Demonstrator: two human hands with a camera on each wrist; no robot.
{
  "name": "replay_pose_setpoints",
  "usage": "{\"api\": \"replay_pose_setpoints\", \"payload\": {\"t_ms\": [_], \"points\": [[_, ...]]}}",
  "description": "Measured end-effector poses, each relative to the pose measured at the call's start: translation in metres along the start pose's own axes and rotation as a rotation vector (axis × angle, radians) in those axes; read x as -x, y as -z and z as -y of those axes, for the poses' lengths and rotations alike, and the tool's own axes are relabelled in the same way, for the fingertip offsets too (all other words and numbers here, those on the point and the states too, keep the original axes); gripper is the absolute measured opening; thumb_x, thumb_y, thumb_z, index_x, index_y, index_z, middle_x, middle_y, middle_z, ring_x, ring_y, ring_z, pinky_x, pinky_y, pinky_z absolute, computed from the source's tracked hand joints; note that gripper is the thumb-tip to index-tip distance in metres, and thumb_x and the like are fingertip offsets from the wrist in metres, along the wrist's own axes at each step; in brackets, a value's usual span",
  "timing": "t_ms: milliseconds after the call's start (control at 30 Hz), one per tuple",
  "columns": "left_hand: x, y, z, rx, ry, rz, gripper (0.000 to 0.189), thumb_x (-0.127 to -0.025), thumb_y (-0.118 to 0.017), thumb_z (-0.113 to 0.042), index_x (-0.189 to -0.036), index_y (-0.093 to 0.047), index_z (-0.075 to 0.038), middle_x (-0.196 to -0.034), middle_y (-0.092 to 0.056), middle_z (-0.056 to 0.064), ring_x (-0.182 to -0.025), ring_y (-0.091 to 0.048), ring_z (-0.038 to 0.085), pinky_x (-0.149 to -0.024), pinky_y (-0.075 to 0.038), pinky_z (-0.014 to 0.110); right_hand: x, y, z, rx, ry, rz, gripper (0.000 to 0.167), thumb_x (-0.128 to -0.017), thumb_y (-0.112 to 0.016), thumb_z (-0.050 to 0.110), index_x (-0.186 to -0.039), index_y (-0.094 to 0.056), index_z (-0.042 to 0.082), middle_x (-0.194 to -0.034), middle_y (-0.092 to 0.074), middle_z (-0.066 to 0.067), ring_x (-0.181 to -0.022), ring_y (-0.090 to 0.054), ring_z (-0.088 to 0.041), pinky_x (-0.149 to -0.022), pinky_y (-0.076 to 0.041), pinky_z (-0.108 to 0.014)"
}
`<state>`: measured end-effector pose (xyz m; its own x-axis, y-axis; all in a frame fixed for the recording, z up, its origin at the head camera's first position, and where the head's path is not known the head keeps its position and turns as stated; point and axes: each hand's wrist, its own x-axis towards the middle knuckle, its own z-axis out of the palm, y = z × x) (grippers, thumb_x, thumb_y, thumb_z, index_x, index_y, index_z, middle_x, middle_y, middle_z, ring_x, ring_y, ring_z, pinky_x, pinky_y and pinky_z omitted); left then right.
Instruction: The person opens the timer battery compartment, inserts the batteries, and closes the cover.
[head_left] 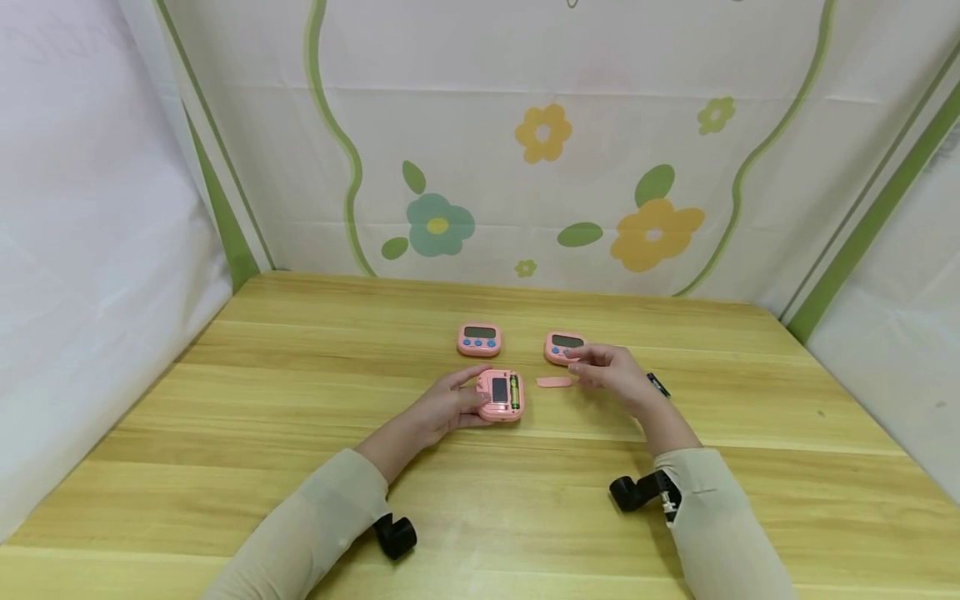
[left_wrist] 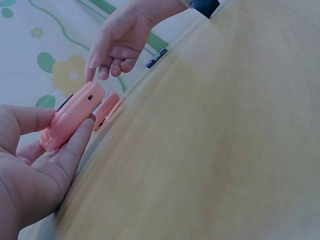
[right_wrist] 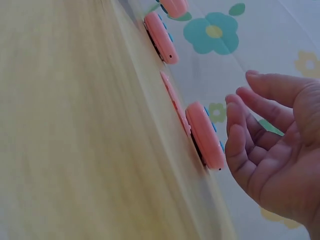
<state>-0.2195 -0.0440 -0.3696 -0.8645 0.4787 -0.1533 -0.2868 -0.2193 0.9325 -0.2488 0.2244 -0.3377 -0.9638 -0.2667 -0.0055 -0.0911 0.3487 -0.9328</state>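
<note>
My left hand (head_left: pixel 448 405) grips a pink digital timer (head_left: pixel 500 392), back side up, between thumb and fingers. In its open compartment lies a green and gold battery (head_left: pixel 514 392). The timer's pink edge (left_wrist: pixel 75 117) faces the camera in the left wrist view. To the right, my right hand (head_left: pixel 613 377) hovers above the table with loosely bent fingers; the right wrist view shows nothing held in the hand (right_wrist: pixel 280 145). Below those fingertips is a thin pink battery cover (head_left: pixel 553 382), near a second pink timer (head_left: pixel 559 347) partly behind the hand.
Another pink timer (head_left: pixel 479 339) with blue buttons lies face up farther back. Beyond my right wrist sits a dark battery (head_left: pixel 658 384) on the wooden table (head_left: pixel 225 433). A flower-patterned cloth (head_left: pixel 465 125) hangs behind the table, with white cloth at both sides.
</note>
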Motion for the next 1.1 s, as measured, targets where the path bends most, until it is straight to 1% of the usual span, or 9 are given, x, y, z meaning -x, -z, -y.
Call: {"api": "replay_pose_setpoints", "payload": {"t_ms": [100,333,467,633,767,867,1000,1100], "points": [[0.000,0.000,0.000,-0.002,-0.002,-0.001,0.055,-0.085,-0.045,0.004,-0.136,-0.026,-0.008,-0.119,-0.043,0.025,-0.080,-0.058,0.022,-0.076,-0.048,0.038,-0.001,0.002,-0.006,0.014,-0.009,-0.004,0.036,-0.081,-0.060,0.013,-0.110,-0.054,-0.007,-0.078,-0.053,-0.012,-0.065,-0.048,-0.021,-0.057,-0.045,-0.029],[0.001,0.001,-0.001,-0.011,0.003,-0.016,0.054,-0.085,-0.046,0.003,-0.135,-0.028,-0.009,-0.117,-0.044,0.025,-0.079,-0.058,0.022,-0.076,-0.048,0.038,-0.004,0.003,-0.020,0.015,-0.033,0.015,0.030,-0.082,-0.058,0.009,-0.107,-0.056,-0.007,-0.075,-0.055,-0.016,-0.061,-0.050,-0.020,-0.051,-0.044,-0.027],[0.001,0.001,-0.001,-0.009,0.002,-0.014,0.055,-0.085,-0.046,0.003,-0.135,-0.028,-0.008,-0.117,-0.044,0.025,-0.080,-0.058,0.022,-0.076,-0.047,0.038,-0.005,0.001,-0.025,0.030,-0.041,0.005,0.027,-0.081,-0.060,0.009,-0.105,-0.058,-0.005,-0.072,-0.055,-0.014,-0.059,-0.049,-0.019,-0.048,-0.043,-0.025],[0.002,0.001,-0.001,-0.008,0.005,-0.014,0.055,-0.085,-0.046,0.003,-0.135,-0.027,-0.008,-0.117,-0.043,0.025,-0.079,-0.058,0.022,-0.076,-0.047,0.038,-0.006,-0.003,-0.027,0.087,-0.016,-0.001,0.027,-0.080,-0.061,0.008,-0.103,-0.059,-0.006,-0.066,-0.054,-0.009,-0.056,-0.046,-0.016,-0.044,-0.041,-0.023],[0.002,0.001,-0.002,-0.007,0.006,-0.018,0.055,-0.085,-0.046,0.003,-0.135,-0.028,-0.009,-0.118,-0.043,0.025,-0.080,-0.058,0.022,-0.076,-0.047,0.038,-0.007,-0.005,-0.028,0.102,-0.022,-0.020,0.026,-0.079,-0.062,0.008,-0.101,-0.060,-0.005,-0.066,-0.053,-0.007,-0.054,-0.044,-0.013,-0.044,-0.039,-0.021],[0.002,0.002,-0.001,-0.003,0.001,-0.006,0.055,-0.085,-0.045,0.004,-0.135,-0.026,-0.008,-0.119,-0.042,0.025,-0.084,-0.057,0.024,-0.077,-0.047,0.038,-0.008,-0.007,-0.029,0.116,-0.029,-0.036,0.025,-0.079,-0.062,0.008,-0.101,-0.061,-0.004,-0.068,-0.053,-0.007,-0.054,-0.043,-0.013,-0.045,-0.039,-0.022],[0.002,0.003,0.001,-0.010,-0.004,0.005,0.056,-0.085,-0.045,0.003,-0.136,-0.025,-0.008,-0.120,-0.043,0.024,-0.090,-0.056,0.027,-0.077,-0.047,0.038,-0.009,-0.010,-0.028,0.171,-0.020,-0.047,0.024,-0.078,-0.062,0.008,-0.100,-0.062,-0.002,-0.070,-0.052,-0.007,-0.057,-0.044,-0.014,-0.047,-0.041,-0.022],[0.001,0.004,0.002,-0.015,-0.005,0.002,0.056,-0.085,-0.047,0.002,-0.136,-0.024,-0.008,-0.119,-0.044,0.023,-0.091,-0.056,0.027,-0.076,-0.047,0.038,-0.010,-0.012,-0.028,0.215,-0.006,-0.060,0.024,-0.077,-0.064,0.009,-0.099,-0.063,-0.002,-0.071,-0.052,-0.007,-0.059,-0.045,-0.015,-0.049,-0.041,-0.022]]}}
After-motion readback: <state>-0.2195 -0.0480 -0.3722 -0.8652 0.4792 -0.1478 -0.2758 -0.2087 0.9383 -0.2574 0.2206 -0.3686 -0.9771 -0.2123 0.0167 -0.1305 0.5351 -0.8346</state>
